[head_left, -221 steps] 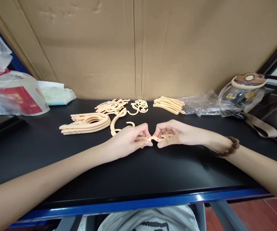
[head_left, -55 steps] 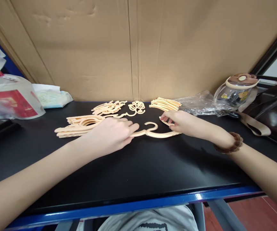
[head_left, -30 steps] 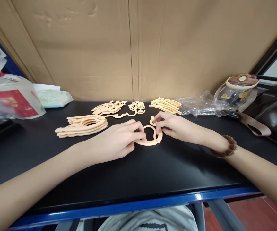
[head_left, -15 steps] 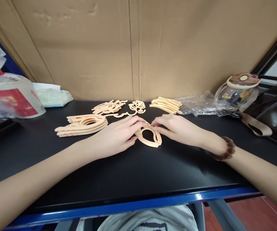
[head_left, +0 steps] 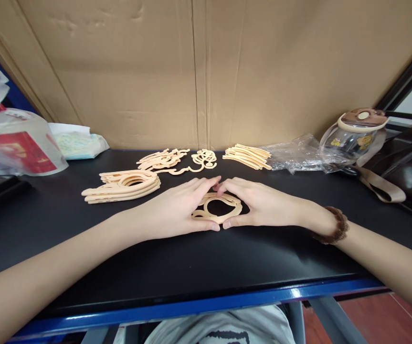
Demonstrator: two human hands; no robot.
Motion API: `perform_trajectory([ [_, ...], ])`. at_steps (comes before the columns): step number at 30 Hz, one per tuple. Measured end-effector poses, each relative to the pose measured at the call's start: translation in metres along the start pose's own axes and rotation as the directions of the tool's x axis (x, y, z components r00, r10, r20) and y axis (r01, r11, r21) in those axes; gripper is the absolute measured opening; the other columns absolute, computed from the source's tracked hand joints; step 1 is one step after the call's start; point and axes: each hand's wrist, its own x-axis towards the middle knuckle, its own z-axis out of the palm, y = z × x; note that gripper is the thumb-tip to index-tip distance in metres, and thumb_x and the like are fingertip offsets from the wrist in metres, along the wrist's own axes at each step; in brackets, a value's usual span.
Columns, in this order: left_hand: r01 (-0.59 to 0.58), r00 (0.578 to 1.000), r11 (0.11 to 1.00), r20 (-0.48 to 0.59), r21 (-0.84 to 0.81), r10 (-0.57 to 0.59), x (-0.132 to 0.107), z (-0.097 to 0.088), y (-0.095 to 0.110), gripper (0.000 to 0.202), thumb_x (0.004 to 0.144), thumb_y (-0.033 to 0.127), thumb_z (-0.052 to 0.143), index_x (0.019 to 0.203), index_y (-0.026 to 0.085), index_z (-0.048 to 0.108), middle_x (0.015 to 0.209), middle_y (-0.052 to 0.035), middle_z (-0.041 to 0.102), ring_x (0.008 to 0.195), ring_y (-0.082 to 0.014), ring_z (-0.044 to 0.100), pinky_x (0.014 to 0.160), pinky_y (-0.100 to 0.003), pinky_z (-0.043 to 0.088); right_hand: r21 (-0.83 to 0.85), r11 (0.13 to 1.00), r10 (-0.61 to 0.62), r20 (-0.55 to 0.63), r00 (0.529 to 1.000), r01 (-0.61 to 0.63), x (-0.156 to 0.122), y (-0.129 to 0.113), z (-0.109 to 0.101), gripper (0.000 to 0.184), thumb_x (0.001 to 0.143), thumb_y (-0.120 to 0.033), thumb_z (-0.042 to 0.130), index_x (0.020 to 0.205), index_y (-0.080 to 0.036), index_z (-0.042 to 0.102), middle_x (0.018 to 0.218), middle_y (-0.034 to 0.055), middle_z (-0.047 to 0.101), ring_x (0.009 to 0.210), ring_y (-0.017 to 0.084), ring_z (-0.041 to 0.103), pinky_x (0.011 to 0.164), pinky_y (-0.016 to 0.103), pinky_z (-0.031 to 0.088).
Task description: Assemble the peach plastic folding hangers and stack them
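A beige plastic folding hanger (head_left: 240, 208) with an oval opening lies flat on the black tabletop between my hands. My left hand (head_left: 179, 205) grips its left side, thumb along the near edge and fingers over the far edge. From the right, my right hand (head_left: 270, 203) pinches it the same way, the thumb tips almost meeting. My fingers hide parts of its far rim. Left of my hands is a stack of similar hangers (head_left: 127, 193). Behind them are loose curved pieces (head_left: 164, 158), a cluster of hooks (head_left: 206, 157) and a pile of slim bars (head_left: 248, 156).
Crumpled clear plastic (head_left: 295, 153), a strapped clear bottle (head_left: 358, 138) and a dark bag (head_left: 409, 167) are at the right. On the left stand a white plastic bag (head_left: 23, 148) and a tissue pack (head_left: 79, 143). A cardboard wall (head_left: 120, 71) closes off the back.
The hanger has turned, its long side now lying more sideways. Both hands have shifted from its far end to its sides, with thumbs now at the near edge.
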Motion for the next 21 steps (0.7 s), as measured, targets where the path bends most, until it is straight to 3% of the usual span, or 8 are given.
perform_trajectory([
  [3, 0.030, 0.999, 0.998, 0.014, -0.056, -0.029, 0.000, 0.003, -0.002, 0.095, 0.080, 0.064, 0.054, 0.150, 0.023, 0.004, 0.156, -0.0097, 0.020, 0.139, -0.0274, 0.030, 0.110, -0.039, 0.031, -0.018, 1.000, 0.015, -0.046, 0.999, -0.015, 0.000, 0.003, -0.002, 0.046, 0.081, -0.058, 0.060, 0.106, -0.020, 0.054, 0.106, 0.0072, 0.060, 0.097, 0.023, 0.054, 0.081, 0.035, 0.044],
  [8, -0.018, 0.999, 0.997, 0.039, -0.077, 0.021, 0.000, 0.004, 0.000, 0.087, 0.086, 0.058, 0.051, 0.150, 0.024, 0.004, 0.148, -0.0101, 0.039, 0.133, -0.0252, 0.040, 0.104, -0.037, 0.037, -0.025, 0.996, 0.072, -0.240, 0.968, -0.080, 0.000, 0.010, -0.008, 0.034, 0.093, -0.050, 0.045, 0.100, -0.019, 0.057, 0.101, 0.0064, 0.062, 0.092, 0.021, 0.056, 0.080, 0.033, 0.043],
  [12, -0.018, 0.999, 0.999, 0.037, -0.039, 0.020, -0.002, -0.001, 0.002, 0.086, 0.085, 0.054, 0.053, 0.151, 0.023, 0.007, 0.140, -0.0091, 0.049, 0.126, -0.0245, 0.046, 0.100, -0.035, 0.039, -0.043, 0.990, 0.107, -0.379, 0.919, -0.133, 0.000, 0.017, -0.013, 0.031, 0.094, -0.047, 0.046, 0.094, -0.019, 0.058, 0.095, 0.0045, 0.064, 0.087, 0.019, 0.058, 0.078, 0.031, 0.042],
  [16, 0.078, 0.996, 0.996, -0.053, 0.042, -0.076, -0.003, -0.021, -0.008, 0.092, 0.080, 0.055, 0.057, 0.150, 0.027, 0.006, 0.131, -0.0077, 0.056, 0.114, -0.0257, 0.056, 0.089, -0.033, 0.045, -0.081, 0.979, 0.134, -0.429, 0.893, -0.186, 0.000, 0.023, -0.015, 0.023, 0.092, -0.041, 0.051, 0.091, -0.019, 0.059, 0.092, 0.0033, 0.065, 0.083, 0.019, 0.058, 0.074, 0.030, 0.041],
  [18, 0.136, 0.986, 0.987, -0.108, 0.085, -0.127, -0.005, -0.038, -0.021, 0.093, 0.077, 0.057, 0.058, 0.150, 0.027, 0.009, 0.126, -0.0074, 0.059, 0.107, -0.0258, 0.060, 0.086, -0.033, 0.046, -0.106, 0.975, 0.134, -0.408, 0.903, -0.193, 0.000, 0.026, -0.014, 0.019, 0.091, -0.037, 0.053, 0.092, -0.019, 0.060, 0.094, 0.0036, 0.066, 0.086, 0.019, 0.059, 0.075, 0.031, 0.042],
  [21, 0.317, 0.946, 0.939, -0.121, 0.133, -0.302, -0.015, -0.067, -0.048, 0.096, 0.073, 0.068, 0.055, 0.149, 0.025, 0.016, 0.126, -0.0086, 0.059, 0.105, -0.0272, 0.060, 0.088, -0.036, 0.046, -0.136, 0.981, 0.086, -0.325, 0.942, -0.137, 0.000, 0.028, -0.011, 0.016, 0.091, -0.033, 0.053, 0.094, -0.019, 0.061, 0.095, 0.0043, 0.066, 0.091, 0.020, 0.059, 0.080, 0.033, 0.043],
])
